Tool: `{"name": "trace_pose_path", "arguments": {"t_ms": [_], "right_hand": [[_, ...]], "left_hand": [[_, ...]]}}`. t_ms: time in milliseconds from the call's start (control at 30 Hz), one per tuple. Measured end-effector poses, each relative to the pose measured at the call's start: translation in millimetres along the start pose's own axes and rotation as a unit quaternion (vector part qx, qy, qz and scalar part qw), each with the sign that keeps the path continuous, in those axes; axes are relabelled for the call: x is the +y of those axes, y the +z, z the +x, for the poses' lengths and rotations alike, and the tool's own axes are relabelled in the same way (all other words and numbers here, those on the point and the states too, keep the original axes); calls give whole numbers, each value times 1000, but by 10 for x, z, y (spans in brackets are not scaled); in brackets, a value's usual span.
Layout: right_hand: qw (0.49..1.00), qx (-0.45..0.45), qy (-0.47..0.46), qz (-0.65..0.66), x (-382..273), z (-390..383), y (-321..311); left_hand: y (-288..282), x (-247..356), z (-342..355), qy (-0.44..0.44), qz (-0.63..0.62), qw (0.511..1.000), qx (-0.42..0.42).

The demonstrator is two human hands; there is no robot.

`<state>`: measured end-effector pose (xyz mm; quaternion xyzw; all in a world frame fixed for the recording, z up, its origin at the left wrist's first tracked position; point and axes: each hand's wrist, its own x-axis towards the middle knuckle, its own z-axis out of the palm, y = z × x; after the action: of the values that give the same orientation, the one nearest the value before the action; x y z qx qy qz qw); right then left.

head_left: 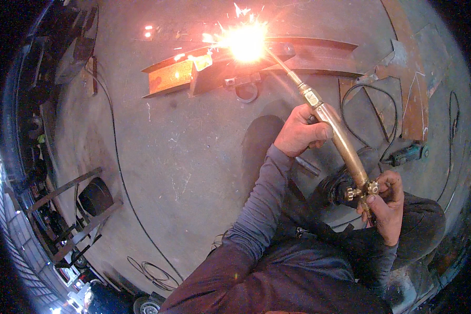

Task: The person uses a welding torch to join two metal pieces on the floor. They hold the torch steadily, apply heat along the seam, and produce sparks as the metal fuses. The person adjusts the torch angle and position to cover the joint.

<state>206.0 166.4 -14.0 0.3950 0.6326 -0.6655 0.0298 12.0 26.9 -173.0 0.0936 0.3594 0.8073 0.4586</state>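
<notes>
Left hand point(302, 131): clasped around the far part of the brass torch point(341, 144), which is slanted toward far left.
Right hand point(388, 204): closed at the torch's near end, beside the valve knobs point(372, 187).
Flare point(246, 42): sparks thrown over the rusty steel beam point(327, 62); torch tip hidden by glare.
Grinder point(411, 154): laid at right, near a looped cable point(396, 112).

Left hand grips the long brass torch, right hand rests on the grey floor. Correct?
No: in the head view, the right hand holds the long brass torch at its rear, by the brass valve knobs. The left hand does grip the torch.
</notes>
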Motion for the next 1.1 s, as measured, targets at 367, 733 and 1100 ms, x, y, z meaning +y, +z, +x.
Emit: {"name": "trace_pose_path", "arguments": {"t_ms": [367, 733, 1100], "right_hand": [[1000, 10, 2, 0, -19, -10, 20], [1000, 6, 20, -12, 2, -4, -26], [1000, -9, 18, -5, 37, -4, -63]], "left_hand": [[23, 30, -1, 0, 5, 1000, 1], [15, 17, 6, 10, 25, 1000, -1], [15, 30, -13, 1, 47, 999, 11]]}}
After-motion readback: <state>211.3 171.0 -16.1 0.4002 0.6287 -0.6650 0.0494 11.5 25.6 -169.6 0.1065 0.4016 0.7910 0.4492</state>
